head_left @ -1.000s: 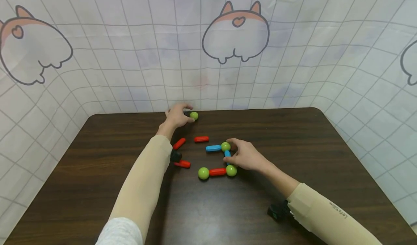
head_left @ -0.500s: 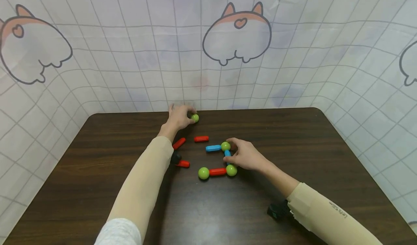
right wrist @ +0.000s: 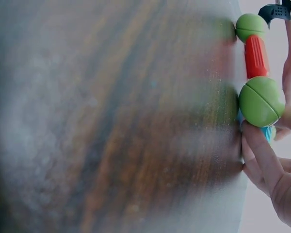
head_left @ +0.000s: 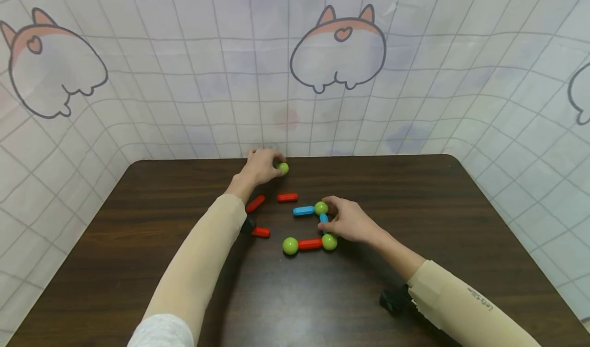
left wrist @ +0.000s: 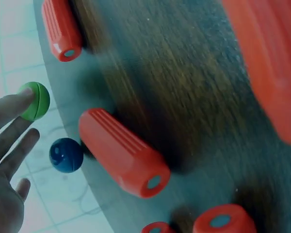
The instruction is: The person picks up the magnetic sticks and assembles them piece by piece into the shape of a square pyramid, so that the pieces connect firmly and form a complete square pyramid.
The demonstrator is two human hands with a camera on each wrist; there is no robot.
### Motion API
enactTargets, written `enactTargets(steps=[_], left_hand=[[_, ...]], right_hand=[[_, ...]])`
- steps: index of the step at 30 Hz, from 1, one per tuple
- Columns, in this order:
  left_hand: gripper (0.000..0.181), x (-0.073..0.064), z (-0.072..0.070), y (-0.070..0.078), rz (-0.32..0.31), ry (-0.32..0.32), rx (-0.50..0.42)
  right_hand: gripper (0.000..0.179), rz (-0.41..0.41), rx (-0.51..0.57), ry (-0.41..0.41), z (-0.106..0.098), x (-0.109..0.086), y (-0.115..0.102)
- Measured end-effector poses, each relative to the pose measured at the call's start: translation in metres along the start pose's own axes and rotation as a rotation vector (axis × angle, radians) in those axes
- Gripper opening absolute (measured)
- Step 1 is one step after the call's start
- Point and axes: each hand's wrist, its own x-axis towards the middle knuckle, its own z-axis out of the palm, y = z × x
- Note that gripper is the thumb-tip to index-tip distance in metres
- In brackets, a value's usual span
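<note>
At the table's far edge my left hand pinches a green ball. The left wrist view shows the thumb on this ball, the other fingers spread, and a dark blue ball beside them. My right hand holds a joined piece by its blue rod, one finger at the upper green ball. Another blue rod points left from that ball. Below, a red rod links a green ball to a second one.
Loose red rods lie left of the joined piece: one behind, one slanted by the left forearm, and one partly behind a black wrist device. A white gridded curtain hangs behind the dark wooden table.
My left hand has moved slightly right and nearer with the green ball. My right hand and the joined piece stay in place; the head view has shifted a little.
</note>
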Motion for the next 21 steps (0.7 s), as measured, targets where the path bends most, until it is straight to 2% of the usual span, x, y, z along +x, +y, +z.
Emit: enactTargets(steps=[8, 12, 21], left_hand=[[0.039, -0.013, -0.007, 0.014, 0.058, -0.005, -0.194], [0.038, -0.024, -0.009, 0.021, 0.081, 0.015, -0.237], [0.039, -0.052, -0.007, 0.024, 0.029, 0.016, -0.391]], right_hand=[[0.066, -0.004, -0.008, 0.007, -0.001, -0.003, 0.004], [0.065, -0.008, -0.004, 0.007, -0.001, -0.005, 0.004], [0.065, -0.016, -0.003, 0.002, 0.000, -0.009, 0.005]])
